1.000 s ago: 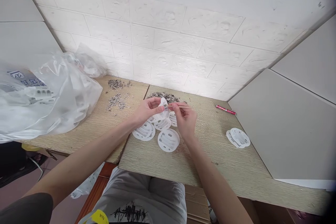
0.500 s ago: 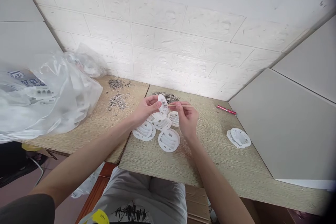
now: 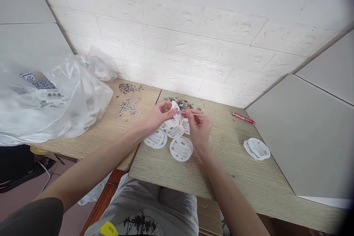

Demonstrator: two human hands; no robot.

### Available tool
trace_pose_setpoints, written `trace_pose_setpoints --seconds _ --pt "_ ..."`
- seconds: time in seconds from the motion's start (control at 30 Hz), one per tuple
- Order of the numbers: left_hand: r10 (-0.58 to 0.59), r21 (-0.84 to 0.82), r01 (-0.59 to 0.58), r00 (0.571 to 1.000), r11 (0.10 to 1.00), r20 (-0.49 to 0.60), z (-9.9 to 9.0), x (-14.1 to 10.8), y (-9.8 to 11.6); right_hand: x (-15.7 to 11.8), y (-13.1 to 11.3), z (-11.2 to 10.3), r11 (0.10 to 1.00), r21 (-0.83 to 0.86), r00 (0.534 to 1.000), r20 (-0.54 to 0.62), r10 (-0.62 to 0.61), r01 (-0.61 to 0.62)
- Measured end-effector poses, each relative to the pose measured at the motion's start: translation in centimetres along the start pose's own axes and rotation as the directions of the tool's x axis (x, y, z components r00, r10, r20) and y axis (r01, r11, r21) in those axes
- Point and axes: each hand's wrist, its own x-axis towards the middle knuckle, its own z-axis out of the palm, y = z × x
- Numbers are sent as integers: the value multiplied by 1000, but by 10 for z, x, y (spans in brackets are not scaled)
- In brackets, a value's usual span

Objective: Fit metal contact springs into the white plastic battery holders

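My left hand (image 3: 160, 117) pinches a round white plastic disc (image 3: 176, 109) by its edge, tilted up above the table. A thin wooden stick (image 3: 197, 113) is gripped in my right hand (image 3: 199, 129), its tip touching or very close to the disc's face. Below my hands lie several more white discs (image 3: 181, 149) with slotted compartments, some overlapping. Behind the held disc spreads a heap of small grey metallic-looking pieces (image 3: 185, 104), partly hidden by my fingers.
Two piles of tiny parts (image 3: 127, 107) lie on the left tabletop. A large clear plastic bag (image 3: 80, 99) of white pieces stands at the far left. To the right are a red pen-like object (image 3: 243, 118), more white discs (image 3: 257, 149) and a grey panel (image 3: 298, 132).
The held disc has turned so its face shows more edge-on. The stick now slants slightly downward to the right. The whole view has shifted a little.
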Motion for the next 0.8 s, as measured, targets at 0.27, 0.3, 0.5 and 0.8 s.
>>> trace_pose_setpoints --seconds 0.27,0.3,0.5,0.8 --pt "27 12 -27 1000 1000 -3 2 0 -3 -3 2 3 997 52 999 -7 50 -49" --pt "33 12 -33 999 999 -4 2 0 -4 -3 2 3 998 50 999 -3 46 -46" --pt "57 3 -58 998 998 33 3 1 -1 0 -2 2 996 65 999 16 52 -53" --pt "16 16 -21 955 1000 295 2 -3 15 18 -2 -18 971 230 998 35 52 -59"
